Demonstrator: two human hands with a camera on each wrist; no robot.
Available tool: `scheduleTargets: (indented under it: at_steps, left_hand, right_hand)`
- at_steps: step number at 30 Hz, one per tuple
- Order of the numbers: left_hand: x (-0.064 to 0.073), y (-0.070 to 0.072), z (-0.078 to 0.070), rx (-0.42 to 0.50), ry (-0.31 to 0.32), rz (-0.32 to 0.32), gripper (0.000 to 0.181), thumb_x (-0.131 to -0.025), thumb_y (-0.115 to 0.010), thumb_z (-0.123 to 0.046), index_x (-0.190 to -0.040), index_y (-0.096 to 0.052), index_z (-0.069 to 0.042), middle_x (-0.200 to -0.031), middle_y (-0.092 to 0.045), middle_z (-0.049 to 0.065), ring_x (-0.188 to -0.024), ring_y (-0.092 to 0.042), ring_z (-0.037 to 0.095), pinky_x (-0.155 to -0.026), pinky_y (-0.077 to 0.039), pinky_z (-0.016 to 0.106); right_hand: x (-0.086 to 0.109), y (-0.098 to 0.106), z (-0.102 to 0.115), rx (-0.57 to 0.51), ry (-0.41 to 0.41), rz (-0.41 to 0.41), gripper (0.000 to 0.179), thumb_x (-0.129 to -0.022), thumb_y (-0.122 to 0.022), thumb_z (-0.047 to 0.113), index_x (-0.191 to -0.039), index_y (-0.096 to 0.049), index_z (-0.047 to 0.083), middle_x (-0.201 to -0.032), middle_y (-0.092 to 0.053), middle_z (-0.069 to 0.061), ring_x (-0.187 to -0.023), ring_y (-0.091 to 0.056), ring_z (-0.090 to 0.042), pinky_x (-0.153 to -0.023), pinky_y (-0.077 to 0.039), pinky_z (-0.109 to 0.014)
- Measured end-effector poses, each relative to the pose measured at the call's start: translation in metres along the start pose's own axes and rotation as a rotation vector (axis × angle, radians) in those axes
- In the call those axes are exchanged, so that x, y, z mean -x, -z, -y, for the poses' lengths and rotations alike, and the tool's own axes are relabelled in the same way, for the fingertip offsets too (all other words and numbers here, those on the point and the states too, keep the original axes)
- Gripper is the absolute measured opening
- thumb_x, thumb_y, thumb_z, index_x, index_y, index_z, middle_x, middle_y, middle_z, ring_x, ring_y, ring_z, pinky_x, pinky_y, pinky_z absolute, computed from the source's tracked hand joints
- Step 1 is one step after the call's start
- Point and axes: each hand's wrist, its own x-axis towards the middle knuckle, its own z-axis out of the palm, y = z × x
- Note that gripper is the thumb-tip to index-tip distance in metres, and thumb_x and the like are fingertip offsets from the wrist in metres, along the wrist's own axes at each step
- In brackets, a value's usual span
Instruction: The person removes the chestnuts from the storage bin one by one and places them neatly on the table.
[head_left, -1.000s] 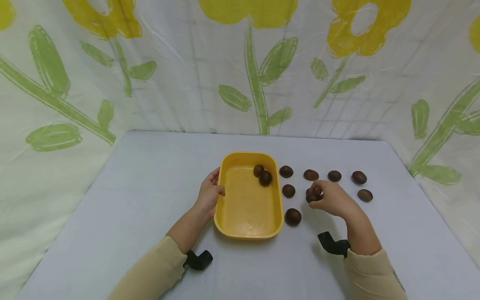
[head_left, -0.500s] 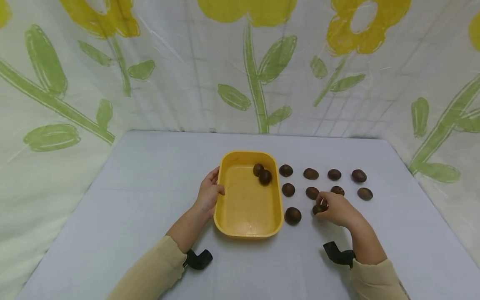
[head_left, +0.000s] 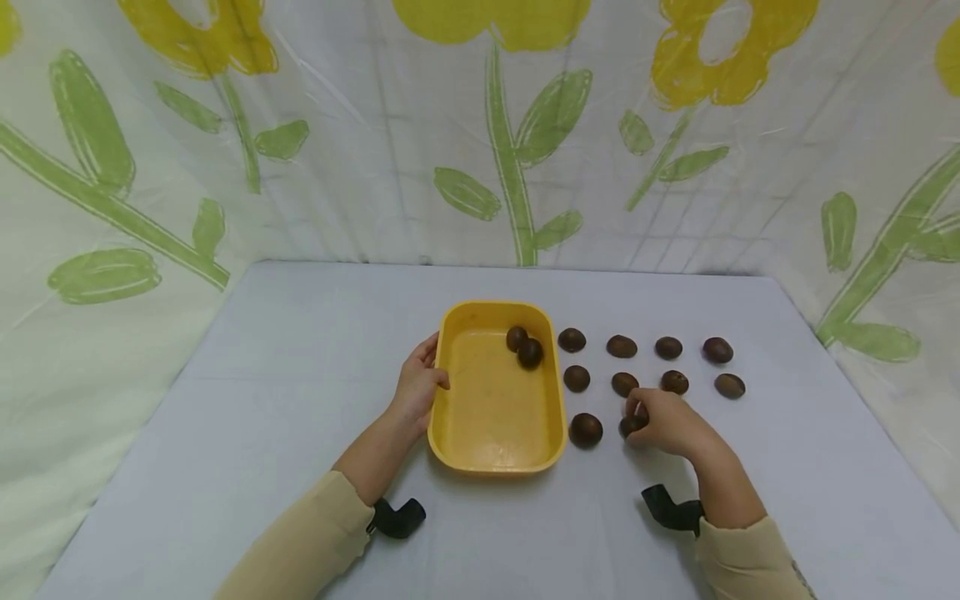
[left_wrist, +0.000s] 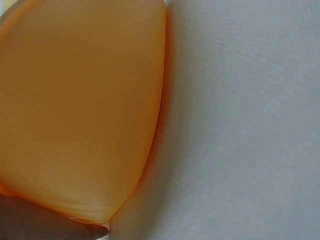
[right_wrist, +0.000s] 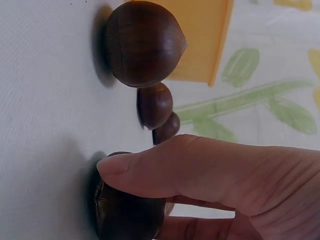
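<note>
My left hand (head_left: 417, 390) grips the left rim of a yellow plastic tray (head_left: 491, 425), thumb over the edge. In the left wrist view the tray's outer wall (left_wrist: 80, 110) fills the left side. Two brown chestnuts (head_left: 530, 353) lie inside, near the tray's upper right. My right hand (head_left: 670, 425) pinches a chestnut (head_left: 632, 426) between thumb and fingers, close over the table. In the right wrist view the thumb lies across that dark chestnut (right_wrist: 132, 212). A larger chestnut (head_left: 586, 431) rests left of it, beside the tray.
Chestnuts stand in rows right of the tray: a back row including one chestnut (head_left: 622, 347), and a middle row including another chestnut (head_left: 674, 382). The white table (head_left: 300, 333) ends at a flower-printed curtain (head_left: 337, 167). A black curved piece (head_left: 672, 508) sticks out from each sleeve.
My right hand has come from the middle row toward the near side with a chestnut, then shifted slightly left. Middle-row chestnuts now show behind it. Left hand and tray stay put.
</note>
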Motion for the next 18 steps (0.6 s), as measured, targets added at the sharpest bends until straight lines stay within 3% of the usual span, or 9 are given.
scheduleTargets:
  at_steps: [5, 10, 13, 18]
  left_hand:
    - [0.000, 0.000, 0.001, -0.005, -0.004, 0.002, 0.083, -0.069, -0.036, 0.023, -0.144, -0.031, -0.010, -0.151, -0.030, 0.006, -0.135, -0.033, 0.022, -0.111, -0.031, 0.037]
    - [0.000, 0.001, 0.000, -0.008, -0.009, -0.001, 0.082, -0.068, -0.036, 0.023, -0.144, -0.032, -0.010, -0.150, -0.031, 0.006, -0.134, -0.034, 0.022, -0.110, -0.031, 0.037]
    - [0.000, 0.001, 0.000, -0.013, -0.012, 0.000, 0.082, -0.068, -0.036, 0.023, -0.144, -0.032, -0.010, -0.150, -0.031, 0.007, -0.134, -0.034, 0.023, -0.110, -0.031, 0.038]
    - [-0.001, 0.001, 0.000, -0.009, -0.005, 0.006, 0.081, -0.069, -0.036, 0.023, -0.144, -0.032, -0.009, -0.150, -0.030, 0.007, -0.135, -0.033, 0.023, -0.110, -0.031, 0.038]
  right_hand:
    - [0.001, 0.004, 0.003, 0.015, -0.011, 0.007, 0.027, -0.072, -0.072, 0.008, -0.093, -0.058, 0.003, -0.082, -0.057, -0.008, -0.071, -0.051, -0.018, -0.061, -0.043, -0.031]
    - [-0.004, 0.015, 0.010, 0.024, 0.017, -0.052, 0.028, -0.077, -0.070, 0.014, -0.099, -0.059, 0.000, -0.095, -0.062, -0.015, -0.086, -0.058, -0.028, -0.068, -0.049, -0.038]
    - [-0.008, 0.023, 0.019, 0.027, 0.031, -0.096, 0.030, -0.078, -0.068, 0.015, -0.103, -0.059, 0.000, -0.101, -0.064, -0.017, -0.095, -0.059, -0.034, -0.074, -0.050, -0.044]
    - [-0.014, 0.035, 0.042, 0.023, 0.065, -0.103, 0.033, -0.080, -0.063, 0.011, -0.111, -0.057, -0.001, -0.110, -0.063, -0.019, -0.102, -0.059, -0.036, -0.079, -0.051, -0.046]
